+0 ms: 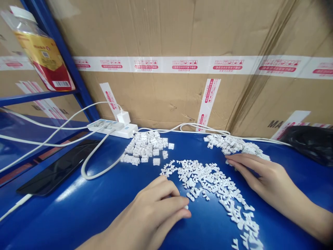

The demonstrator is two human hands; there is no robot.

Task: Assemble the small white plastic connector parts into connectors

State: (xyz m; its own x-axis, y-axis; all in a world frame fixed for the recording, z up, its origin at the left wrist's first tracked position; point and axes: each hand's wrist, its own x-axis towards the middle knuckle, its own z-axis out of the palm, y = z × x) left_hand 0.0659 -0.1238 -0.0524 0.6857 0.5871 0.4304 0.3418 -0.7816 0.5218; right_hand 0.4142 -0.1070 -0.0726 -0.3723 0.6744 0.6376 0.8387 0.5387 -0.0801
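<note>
My left hand point(153, 208) is closed in a pinch, low in the middle of the view. A small white plastic piece point(186, 207) peeks out between its thumb and fingertips. Just beyond it spreads a curved heap of small white plastic levers point(205, 177). On the right, my right hand point(267, 173) has its fingers pressed together, with a bit of white showing at the tips; what it holds is mostly hidden. Its fingertips are beside a pile of white block-shaped plastic pieces point(231, 144). Another pile of white blocks point(145, 146) lies left of centre.
A white power strip point(111, 127) with a plugged-in charger point(123, 117) and looping cables sits at the back left. Near it lies a black phone point(57, 168). A bottle point(43, 52) stands on the blue shelf. Cardboard boxes point(156, 97) form the back; a black bag point(309, 142) lies right.
</note>
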